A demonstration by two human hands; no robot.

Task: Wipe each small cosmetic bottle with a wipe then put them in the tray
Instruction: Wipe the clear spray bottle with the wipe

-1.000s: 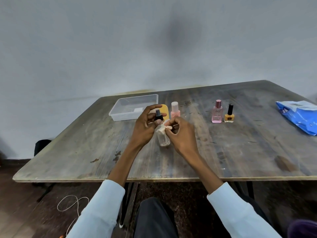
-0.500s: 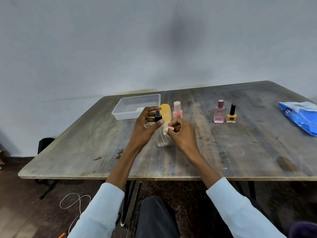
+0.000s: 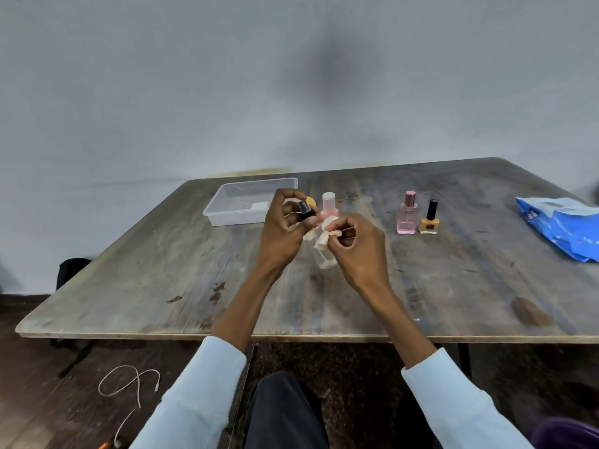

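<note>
Gripped in the left hand (image 3: pixel 280 228): a clear spray bottle (image 3: pixel 324 257) by its neck, black cap (image 3: pixel 305 209) up and tilted left, base toward the table (image 3: pixel 162 270), long axis near upright. Pinched in the right hand (image 3: pixel 359 244): a crumpled wipe (image 3: pixel 322 238), pressed to the bottle's shoulder. Beyond, stood upright: a pale pink bottle (image 3: pixel 329 205), an orange bottle (image 3: pixel 311 201) mostly hidden. Farther left, a clear tray (image 3: pixel 227 218). To the right, a pink perfume bottle (image 3: pixel 407 215) with small, unclear lettering, touching a yellow polish bottle (image 3: pixel 429 222); a blue wipes pack (image 3: pixel 564 228), print illegible.
</note>
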